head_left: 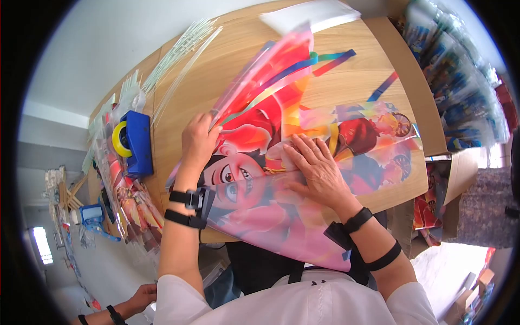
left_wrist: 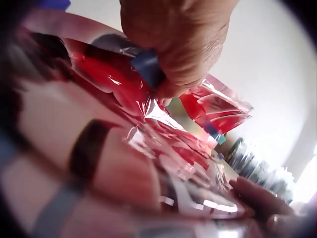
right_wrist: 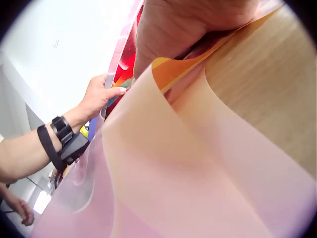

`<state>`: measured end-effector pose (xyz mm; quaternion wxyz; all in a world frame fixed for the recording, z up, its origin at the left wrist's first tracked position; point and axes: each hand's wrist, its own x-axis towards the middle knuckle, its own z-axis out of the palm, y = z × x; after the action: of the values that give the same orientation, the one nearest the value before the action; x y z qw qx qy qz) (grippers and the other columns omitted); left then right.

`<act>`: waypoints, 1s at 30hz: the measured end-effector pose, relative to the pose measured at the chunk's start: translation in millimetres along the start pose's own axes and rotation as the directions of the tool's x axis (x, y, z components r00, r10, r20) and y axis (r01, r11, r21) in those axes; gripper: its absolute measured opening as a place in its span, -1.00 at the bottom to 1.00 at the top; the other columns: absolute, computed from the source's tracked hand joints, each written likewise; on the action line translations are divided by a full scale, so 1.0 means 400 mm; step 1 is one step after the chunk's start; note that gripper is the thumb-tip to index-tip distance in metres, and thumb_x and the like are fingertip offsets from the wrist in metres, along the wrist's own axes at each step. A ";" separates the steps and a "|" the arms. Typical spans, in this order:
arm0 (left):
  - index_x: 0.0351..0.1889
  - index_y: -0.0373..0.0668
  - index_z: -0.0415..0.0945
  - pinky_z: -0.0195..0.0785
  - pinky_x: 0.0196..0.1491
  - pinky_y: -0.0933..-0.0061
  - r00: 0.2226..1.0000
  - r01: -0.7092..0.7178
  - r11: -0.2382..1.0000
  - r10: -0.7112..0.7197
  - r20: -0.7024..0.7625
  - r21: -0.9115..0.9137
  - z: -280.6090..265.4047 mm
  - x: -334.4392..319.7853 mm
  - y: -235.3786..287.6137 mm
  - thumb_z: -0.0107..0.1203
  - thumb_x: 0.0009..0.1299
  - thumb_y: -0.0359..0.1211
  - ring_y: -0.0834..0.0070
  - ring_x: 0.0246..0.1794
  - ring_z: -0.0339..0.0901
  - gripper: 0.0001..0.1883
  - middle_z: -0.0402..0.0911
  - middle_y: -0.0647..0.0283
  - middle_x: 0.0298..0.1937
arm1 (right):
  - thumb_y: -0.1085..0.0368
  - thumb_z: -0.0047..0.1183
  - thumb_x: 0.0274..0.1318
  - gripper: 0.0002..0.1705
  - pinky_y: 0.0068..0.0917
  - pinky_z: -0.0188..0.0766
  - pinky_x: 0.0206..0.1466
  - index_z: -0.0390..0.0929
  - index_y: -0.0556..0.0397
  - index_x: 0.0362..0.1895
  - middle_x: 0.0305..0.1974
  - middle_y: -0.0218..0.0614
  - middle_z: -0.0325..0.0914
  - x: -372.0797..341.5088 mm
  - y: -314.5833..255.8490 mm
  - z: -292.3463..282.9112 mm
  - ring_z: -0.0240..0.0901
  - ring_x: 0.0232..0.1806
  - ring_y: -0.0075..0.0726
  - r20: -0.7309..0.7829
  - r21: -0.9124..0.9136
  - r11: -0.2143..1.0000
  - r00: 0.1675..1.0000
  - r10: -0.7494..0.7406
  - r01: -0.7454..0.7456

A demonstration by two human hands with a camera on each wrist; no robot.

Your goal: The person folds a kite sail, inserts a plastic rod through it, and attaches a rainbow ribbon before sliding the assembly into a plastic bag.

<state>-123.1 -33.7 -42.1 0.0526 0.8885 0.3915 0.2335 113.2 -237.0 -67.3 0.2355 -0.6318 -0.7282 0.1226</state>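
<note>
A glossy printed plastic sheet (head_left: 254, 200) with a cartoon face lies across the table's near side, its pink corner hanging over the edge. My left hand (head_left: 200, 138) pinches the lifted red part of it, with blue and green ribbon (head_left: 287, 71) running along that part. In the left wrist view the fingers of this hand (left_wrist: 181, 49) grip the film's edge. My right hand (head_left: 314, 168) lies with fingers spread on the printed film. Below this hand (right_wrist: 193, 29), in the right wrist view, the film (right_wrist: 163, 163) curls up in a loop.
A blue tape dispenser (head_left: 140, 143) stands at the left beside wrapped printed pieces (head_left: 122, 184). Thin white sticks (head_left: 181, 46) and white sheets (head_left: 309, 19) lie at the back. Cardboard (head_left: 406, 81) and bagged goods (head_left: 460, 81) are at the right. Another person's hand (head_left: 143, 297) shows at lower left.
</note>
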 end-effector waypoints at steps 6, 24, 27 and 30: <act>-0.43 -0.15 0.36 0.38 -0.35 0.25 0.927 -0.375 0.907 0.368 0.068 0.193 -0.002 -0.068 0.047 0.11 0.16 -0.46 0.20 -0.35 0.43 -0.88 0.34 0.18 -0.41 | 0.26 0.23 0.02 -0.34 -0.24 0.30 0.25 0.35 0.07 0.25 0.25 -0.02 0.23 -0.023 0.039 -0.002 0.32 0.22 -0.03 -0.227 0.481 0.867 0.937 0.265 -0.129; -0.47 -0.13 0.34 0.38 -0.39 0.39 0.795 -0.606 0.729 0.566 0.218 0.318 0.021 -0.080 0.049 0.11 0.14 -0.44 0.35 -0.38 0.38 -0.87 0.30 0.24 -0.44 | 0.46 0.13 -0.12 -0.79 -0.15 0.36 -0.02 0.43 0.12 -0.32 -0.18 -0.19 0.40 -0.037 0.028 0.019 0.40 -0.12 -0.09 -0.467 0.169 0.972 0.882 -0.066 0.162; -0.50 -0.13 0.32 0.37 -0.42 0.39 0.790 -0.612 0.718 0.578 0.207 0.332 0.027 -0.081 0.052 0.11 0.12 -0.45 0.35 -0.40 0.37 -0.85 0.29 0.24 -0.46 | 0.40 0.11 -0.08 -0.67 -0.03 0.21 0.24 0.49 0.15 -0.13 0.07 -0.17 0.40 -0.035 0.015 0.010 0.35 0.13 -0.10 -0.491 -0.012 0.999 0.871 -0.032 0.030; -0.52 -0.13 0.30 0.35 -0.45 0.39 0.781 -0.622 0.708 0.593 0.196 0.334 0.027 -0.079 0.053 0.11 0.10 -0.46 0.35 -0.42 0.36 -0.84 0.29 0.25 -0.47 | 0.33 0.14 -0.07 -0.50 0.04 0.02 0.42 0.49 0.16 0.04 0.29 -0.16 0.29 -0.030 0.019 0.019 0.21 0.34 -0.06 -0.417 -0.082 0.996 0.909 -0.009 -0.028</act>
<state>-122.5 -70.0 -57.5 -0.1861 0.9682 0.1125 0.1239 116.8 -246.4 -79.7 0.3574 -0.6566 -0.6626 -0.0457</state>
